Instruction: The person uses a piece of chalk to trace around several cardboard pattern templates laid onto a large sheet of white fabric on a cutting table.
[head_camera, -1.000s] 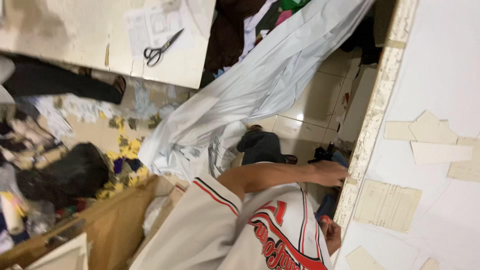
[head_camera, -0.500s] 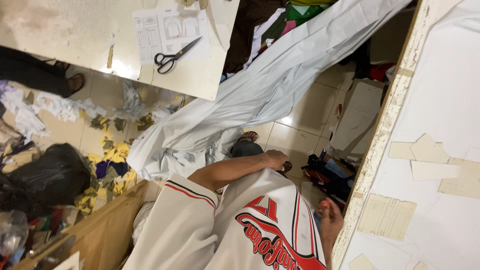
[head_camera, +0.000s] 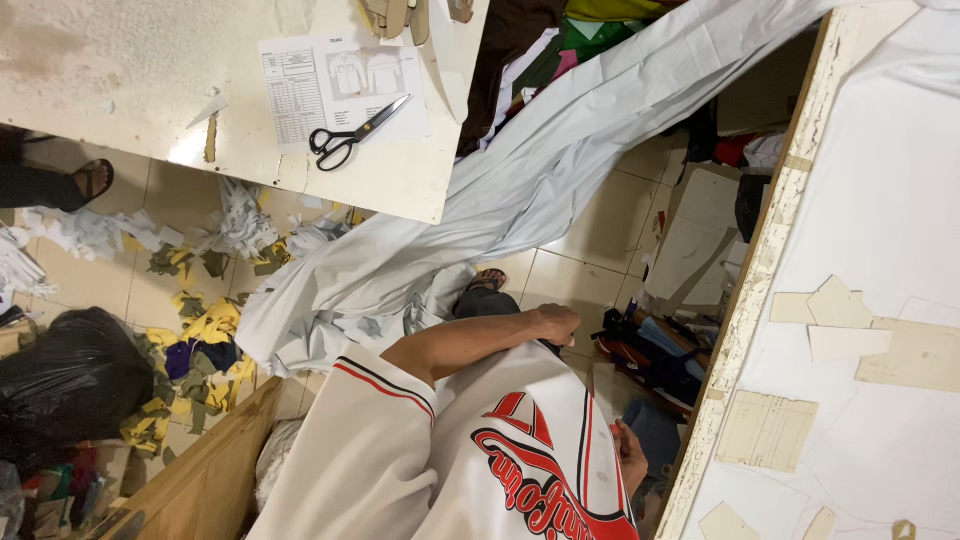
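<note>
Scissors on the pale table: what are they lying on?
The black-handled scissors lie on a printed paper sheet showing a table and garment sketches, flat on the pale table. The handles overhang the sheet's lower edge. Whatever is printed beneath the blades is covered.

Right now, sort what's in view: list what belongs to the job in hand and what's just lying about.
In hand: hand by table edge, white cloth, card pattern pieces.
Lying about: scissors, printed sheet, grey cloth, floor scraps, black bag.
</note>
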